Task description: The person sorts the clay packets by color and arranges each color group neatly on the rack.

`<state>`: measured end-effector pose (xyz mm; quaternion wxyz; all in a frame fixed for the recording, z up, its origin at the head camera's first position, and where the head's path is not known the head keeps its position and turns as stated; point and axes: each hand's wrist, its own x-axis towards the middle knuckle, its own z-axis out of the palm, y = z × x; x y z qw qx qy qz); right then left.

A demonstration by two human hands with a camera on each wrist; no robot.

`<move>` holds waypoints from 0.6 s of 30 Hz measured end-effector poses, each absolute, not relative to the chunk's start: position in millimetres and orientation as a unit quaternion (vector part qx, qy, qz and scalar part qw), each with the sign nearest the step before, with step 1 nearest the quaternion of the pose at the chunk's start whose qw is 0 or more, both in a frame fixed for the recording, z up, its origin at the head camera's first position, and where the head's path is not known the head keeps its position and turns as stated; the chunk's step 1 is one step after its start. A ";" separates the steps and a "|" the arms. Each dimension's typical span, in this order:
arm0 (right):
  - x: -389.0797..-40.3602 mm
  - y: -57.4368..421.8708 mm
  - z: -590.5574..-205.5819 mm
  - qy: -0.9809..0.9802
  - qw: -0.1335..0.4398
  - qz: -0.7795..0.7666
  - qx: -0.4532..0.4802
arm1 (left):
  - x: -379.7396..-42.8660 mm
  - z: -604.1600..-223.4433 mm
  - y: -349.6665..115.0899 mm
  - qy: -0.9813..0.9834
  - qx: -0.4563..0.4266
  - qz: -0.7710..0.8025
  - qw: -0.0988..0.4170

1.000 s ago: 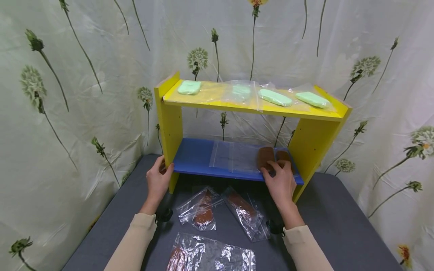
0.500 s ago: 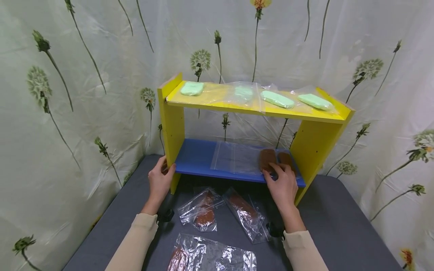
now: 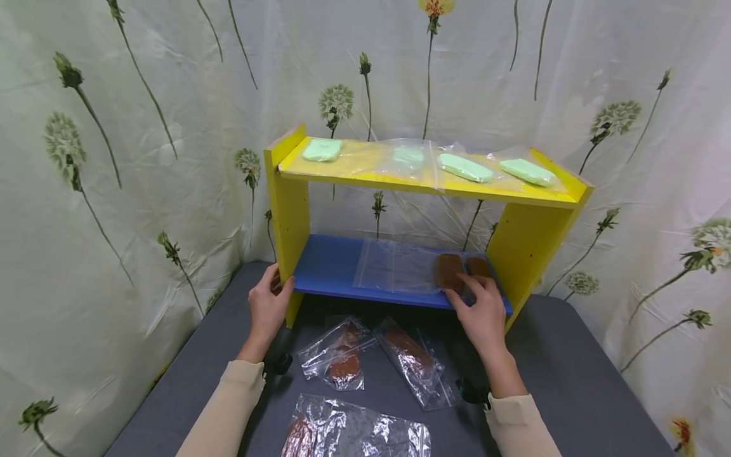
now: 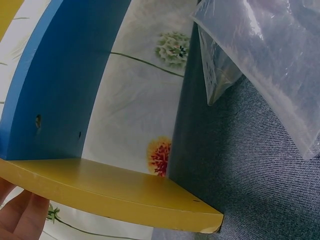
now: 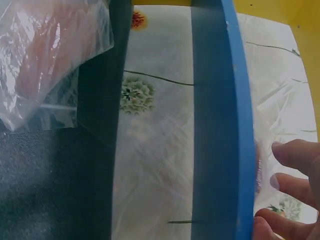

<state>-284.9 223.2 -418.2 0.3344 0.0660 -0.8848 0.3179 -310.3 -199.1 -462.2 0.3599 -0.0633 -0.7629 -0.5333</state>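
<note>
A small yellow shelf unit (image 3: 522,244) with a blue lower shelf (image 3: 331,263) stands on the dark table. My left hand (image 3: 267,304) grips its left side panel (image 3: 285,216), thumb in front and fingers on the outer side; some fingertips (image 4: 30,212) show in the left wrist view. On the blue shelf's right end lies a clear zip bag (image 3: 400,266) with brown slabs (image 3: 449,271) in it. My right hand (image 3: 482,314) hovers at the shelf's front edge beside the slabs. In the right wrist view its fingers (image 5: 295,187) are spread, with a gap to the bag.
Pale green slabs (image 3: 465,167) in clear bags lie along the yellow top shelf (image 3: 354,166). On the table (image 3: 559,381) in front are bagged brown pieces (image 3: 345,365), another bag (image 3: 408,355) and a large bag (image 3: 365,431). A flowered curtain (image 3: 171,95) hangs behind.
My right hand has drawn back slightly to the right from the brown slabs, its fingers parting more. The left hand keeps its hold on the side panel. The bags have stayed in place.
</note>
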 end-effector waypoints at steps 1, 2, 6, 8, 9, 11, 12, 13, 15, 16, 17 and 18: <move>-283.8 224.1 -416.9 -0.884 0.332 0.320 0.068 | -310.3 -462.5 -199.0 -0.764 -0.062 -0.531 0.361; -282.4 224.9 -415.6 -0.884 0.331 0.323 0.069 | -310.4 -462.6 -198.7 -0.765 -0.062 -0.530 0.361; -277.4 227.0 -412.4 -0.881 0.334 0.325 0.076 | -310.8 -462.8 -198.5 -0.765 -0.063 -0.528 0.363; -274.5 227.7 -410.8 -0.880 0.340 0.322 0.079 | -310.8 -463.0 -198.4 -0.764 -0.064 -0.529 0.363; -272.9 227.9 -410.1 -0.879 0.344 0.320 0.082 | -310.7 -463.0 -198.2 -0.764 -0.064 -0.530 0.363; -270.0 227.7 -408.2 -0.877 0.351 0.316 0.087 | -310.5 -463.4 -198.3 -0.763 -0.063 -0.531 0.362; -268.1 227.3 -407.2 -0.876 0.353 0.317 0.091 | -310.5 -463.5 -198.4 -0.763 -0.064 -0.532 0.362; -266.2 226.9 -406.5 -0.875 0.354 0.317 0.094 | -310.4 -463.6 -198.4 -0.763 -0.064 -0.532 0.362; -262.4 225.6 -405.7 -0.875 0.350 0.320 0.103 | -310.3 -463.9 -198.3 -0.764 -0.064 -0.532 0.361; -260.6 224.8 -405.7 -0.875 0.346 0.321 0.107 | -310.4 -464.0 -198.4 -0.763 -0.064 -0.532 0.360; -258.6 223.8 -405.7 -0.876 0.342 0.322 0.112 | -310.3 -464.1 -198.4 -0.763 -0.065 -0.533 0.360; -256.8 222.9 -405.8 -0.876 0.338 0.324 0.116 | -310.2 -464.1 -198.3 -0.763 -0.065 -0.533 0.361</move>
